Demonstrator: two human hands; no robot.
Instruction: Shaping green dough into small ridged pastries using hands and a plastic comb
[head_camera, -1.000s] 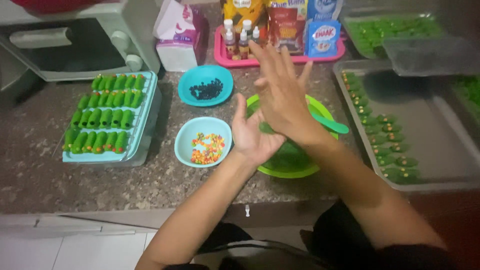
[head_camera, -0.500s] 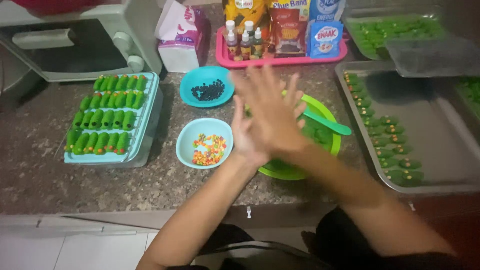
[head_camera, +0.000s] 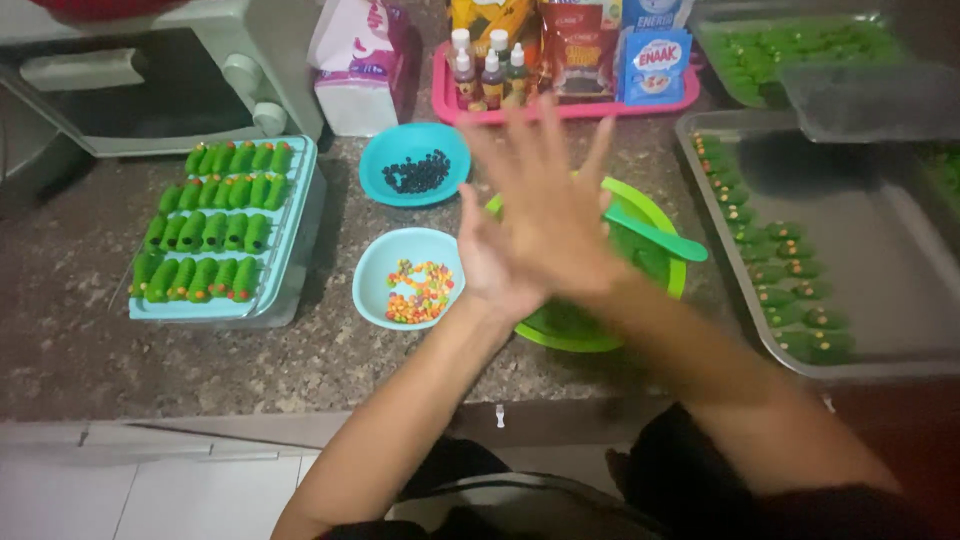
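Head view: the right hand (head_camera: 550, 205), fingers spread, presses flat against the left hand (head_camera: 490, 265) above the green bowl (head_camera: 655, 215), holding nothing visible; they hide most of the bowl beside the sprinkle bowl (head_camera: 375, 280).

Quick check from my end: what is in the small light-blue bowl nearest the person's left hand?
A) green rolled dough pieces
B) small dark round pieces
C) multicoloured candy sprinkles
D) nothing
C: the small light-blue bowl beside the left hand holds multicoloured candy sprinkles; the dark pieces sit in the teal bowl behind it.
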